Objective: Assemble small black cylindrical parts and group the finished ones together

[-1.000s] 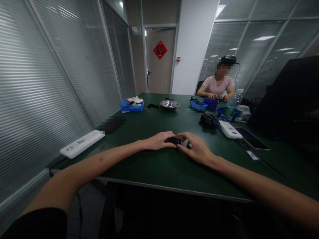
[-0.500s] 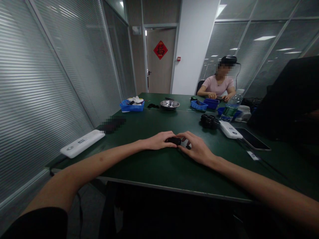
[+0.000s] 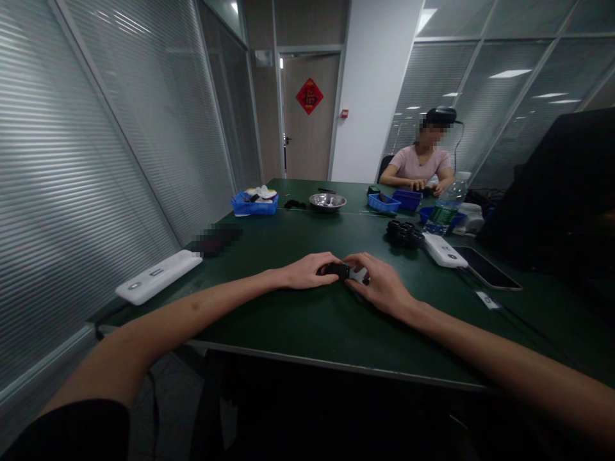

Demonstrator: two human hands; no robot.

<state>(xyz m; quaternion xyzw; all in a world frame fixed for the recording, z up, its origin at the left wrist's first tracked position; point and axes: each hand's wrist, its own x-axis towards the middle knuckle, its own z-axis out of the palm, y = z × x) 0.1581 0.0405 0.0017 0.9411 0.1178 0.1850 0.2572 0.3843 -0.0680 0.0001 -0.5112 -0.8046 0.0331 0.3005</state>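
Note:
My left hand (image 3: 314,270) is closed around a small black oblong part (image 3: 336,271) just above the dark green table (image 3: 288,320). My right hand (image 3: 379,282) curls in from the other side, thumb and fingers pinching a thin grey, metal-looking piece (image 3: 357,275) with a dark end. The two pieces meet at the right end of the black part; whether they are joined I cannot tell. Fingers cover much of both, and their exact kind is too small to make out.
Toward the back stand a steel bowl (image 3: 327,203), a filled blue basket (image 3: 254,203) and more blue trays (image 3: 383,203). Black round parts (image 3: 404,234), a water bottle (image 3: 446,206), a white power bank (image 3: 444,250) and a tablet (image 3: 486,267) lie right. A co-worker (image 3: 420,163) sits beyond.
My right hand has shifted slightly, and more of the grey piece now shows between its fingers, against the black part. My left hand has hardly moved.

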